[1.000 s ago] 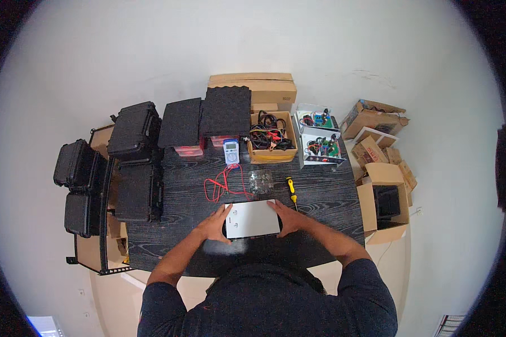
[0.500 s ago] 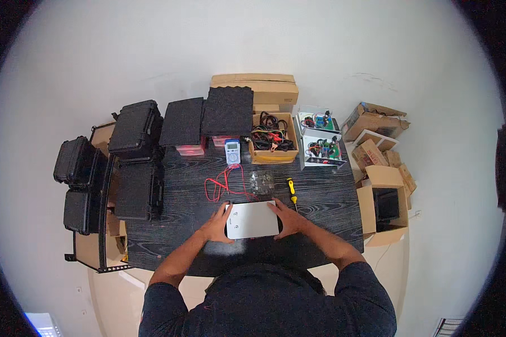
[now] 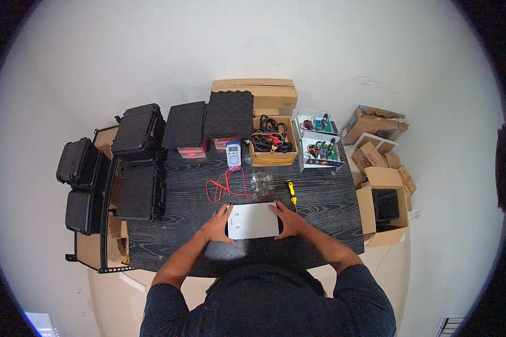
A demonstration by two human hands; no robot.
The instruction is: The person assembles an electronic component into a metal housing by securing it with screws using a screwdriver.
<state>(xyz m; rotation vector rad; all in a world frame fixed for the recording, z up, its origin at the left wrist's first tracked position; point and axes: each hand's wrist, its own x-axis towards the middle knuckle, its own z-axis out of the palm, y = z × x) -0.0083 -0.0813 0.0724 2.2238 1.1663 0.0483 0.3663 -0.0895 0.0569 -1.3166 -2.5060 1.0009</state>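
Box point(image 3: 253, 220), white, flat-topped, with a few small dark marks toward its left end; positioned at the near middle of the table point(image 3: 168, 241), directly before the person. Whether it rests on the tabletop or is lifted slightly cannot be told.

Left hand point(image 3: 217, 224): fingers spread and grasping the left end of the box. Right hand point(image 3: 288, 221): likewise, grasping the right end (its undersides, like the left's, hidden from above).

Table: black, wood-grained, with a pale glare just on the near side of the box.

Just beyond the box:
– Clear bag point(image 3: 262, 185) of small parts, contents too small to tell.
– Meter point(image 3: 233, 155), blue and white, face up, its red leads point(image 3: 229, 178) looped loosely between it and the box.
– Screwdriver point(image 3: 291, 188), yellow and black, lying near the right hand, its shaft toward the person; contact with the hand cannot be told.

Far side of the table:
– Carton point(image 3: 272, 161), open, filled with tangled cables point(image 3: 271, 135).
– Two white cases point(image 3: 302, 158), open, holding wiring and green or blue boards, right of the carton.
– Two black foam sheets point(image 3: 229, 115) over red bins point(image 3: 192, 152), left of the carton.
– Long cardboard box point(image 3: 272, 90), behind the carton.

Left side: black hard cases point(image 3: 140, 191), stacked, some on a rack point(image 3: 103, 213).

Right side, past the table edge: open cardboard box point(image 3: 365, 205) with a dark object point(image 3: 385, 203) inside, other cardboard boxes point(image 3: 371, 121) beyond.
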